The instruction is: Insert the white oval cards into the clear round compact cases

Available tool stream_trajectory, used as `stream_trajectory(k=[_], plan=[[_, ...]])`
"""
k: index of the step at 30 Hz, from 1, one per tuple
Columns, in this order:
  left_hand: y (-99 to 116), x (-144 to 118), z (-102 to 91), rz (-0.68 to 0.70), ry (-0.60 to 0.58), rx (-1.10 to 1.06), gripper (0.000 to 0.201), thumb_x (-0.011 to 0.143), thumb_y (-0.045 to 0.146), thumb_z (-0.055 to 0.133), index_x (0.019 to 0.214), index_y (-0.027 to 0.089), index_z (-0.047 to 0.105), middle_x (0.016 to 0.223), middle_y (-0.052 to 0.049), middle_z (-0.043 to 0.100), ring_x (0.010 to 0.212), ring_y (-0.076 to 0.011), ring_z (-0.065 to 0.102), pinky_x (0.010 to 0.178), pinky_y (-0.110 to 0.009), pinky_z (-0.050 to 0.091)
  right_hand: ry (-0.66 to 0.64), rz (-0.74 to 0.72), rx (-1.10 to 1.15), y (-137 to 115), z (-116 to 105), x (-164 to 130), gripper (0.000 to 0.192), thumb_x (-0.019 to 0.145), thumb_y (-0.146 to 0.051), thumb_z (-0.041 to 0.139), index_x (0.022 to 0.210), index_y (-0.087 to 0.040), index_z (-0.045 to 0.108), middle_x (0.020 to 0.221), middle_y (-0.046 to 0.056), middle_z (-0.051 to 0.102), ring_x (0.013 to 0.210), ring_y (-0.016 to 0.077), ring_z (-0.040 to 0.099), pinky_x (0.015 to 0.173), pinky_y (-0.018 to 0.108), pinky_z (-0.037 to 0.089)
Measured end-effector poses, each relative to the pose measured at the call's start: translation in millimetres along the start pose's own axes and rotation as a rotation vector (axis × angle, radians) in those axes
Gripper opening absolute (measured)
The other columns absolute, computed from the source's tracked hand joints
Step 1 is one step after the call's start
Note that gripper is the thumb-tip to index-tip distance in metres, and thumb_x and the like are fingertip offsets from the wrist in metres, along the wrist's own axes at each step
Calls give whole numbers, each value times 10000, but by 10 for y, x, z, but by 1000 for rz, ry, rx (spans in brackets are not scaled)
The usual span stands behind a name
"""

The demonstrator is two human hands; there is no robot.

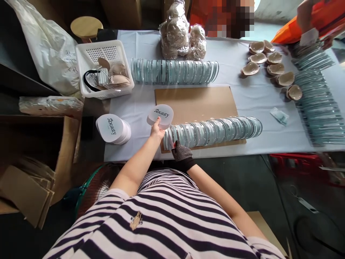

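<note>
While the left hand (157, 130) is pinching a stack of white printed lids (161, 116) from below, fingers closed on its near edge, it is holding that stack just above the table (140, 104). Just right of that grip, the right hand (180, 151), wearing a dark dotted glove, is resting against the near end of a row of clear cases (214, 130) standing on edge; its fingers are curling onto the first case, though whether they are actually clamping it I cannot tell. That row is lying along the near edge of a cardboard sheet (194, 102), which is spreading out beyond both hands. Left of the held stack, a second pile of lids (113, 128) is sitting near the table's corner. Farther out past the cardboard, another row of cases (174, 71) is running across the table, with a white basket (104, 70) to its left. Far off to the right, beige cups (272, 66) are lying scattered.
</note>
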State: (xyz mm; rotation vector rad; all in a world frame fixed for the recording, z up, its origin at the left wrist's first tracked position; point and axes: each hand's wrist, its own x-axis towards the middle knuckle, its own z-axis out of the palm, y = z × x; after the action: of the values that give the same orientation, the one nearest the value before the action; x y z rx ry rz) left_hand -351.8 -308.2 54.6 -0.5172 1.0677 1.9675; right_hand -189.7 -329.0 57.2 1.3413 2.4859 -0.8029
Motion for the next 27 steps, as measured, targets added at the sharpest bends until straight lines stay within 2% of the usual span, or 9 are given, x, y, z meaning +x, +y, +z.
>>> stream_trajectory(k=[4,9,12,15,18,20,23,25,27], plan=[[35,3,4,-46,19,-21,346,918,202,610,1264,184,607,1233,-103,697,1120,-193,670,956,-346,546,-10,10,33,69,83,83,279,995,-286,349,1139,-195,570,1040,96,716,918,210,682,735,283,452],[67,-28,-28,-88,12,-47,365,926,208,598,1289,181,592,1119,-93,737,1060,-198,694,938,-364,555,-106,-80,-34,23,247,270,248,971,-241,385,1059,-191,611,1029,140,701,965,243,660,822,350,459],[28,-7,-71,-87,2,-48,369,915,205,613,1281,165,596,1095,-97,743,1054,-205,695,947,-366,550,-268,-40,391,88,292,251,119,913,-234,492,977,-201,587,933,99,687,846,198,641,782,331,476],[-61,46,-101,-59,-65,-17,377,894,197,639,1267,151,605,1130,-108,733,1078,-220,686,983,-387,531,-455,-4,810,165,276,230,169,949,-324,416,988,-213,539,820,31,651,629,117,566,634,247,474],[-83,96,-167,-32,-155,23,413,866,192,669,1271,147,600,1168,-120,720,1089,-235,682,1011,-427,514,-551,24,933,154,213,282,250,969,-377,355,960,-203,534,699,4,599,551,107,535,544,216,440],[-8,99,-310,-20,-206,66,430,845,205,690,1264,156,603,1178,-118,716,1086,-241,683,1017,-446,509,-588,50,745,95,149,335,258,936,-416,459,908,-190,579,625,11,586,565,135,575,560,238,452],[210,51,-756,27,-201,215,448,787,235,745,1214,164,629,1144,-112,728,1099,-252,680,1023,-447,506,-499,-26,215,-20,50,380,309,897,-436,544,817,-170,680,711,92,681,737,204,672,707,299,496],[371,22,-1143,109,-52,402,434,723,206,790,1132,144,659,1077,-119,743,1102,-265,679,1020,-435,510,-373,-109,5,-84,26,382,347,912,-429,513,857,-171,737,902,141,733,905,247,690,806,338,496],[505,17,-1493,217,167,668,400,701,178,790,1079,141,666,1046,-126,744,1089,-276,683,994,-435,526,-303,-143,-85,-122,51,374,387,929,-428,478,937,-166,762,1023,168,733,983,272,683,847,369,491]])
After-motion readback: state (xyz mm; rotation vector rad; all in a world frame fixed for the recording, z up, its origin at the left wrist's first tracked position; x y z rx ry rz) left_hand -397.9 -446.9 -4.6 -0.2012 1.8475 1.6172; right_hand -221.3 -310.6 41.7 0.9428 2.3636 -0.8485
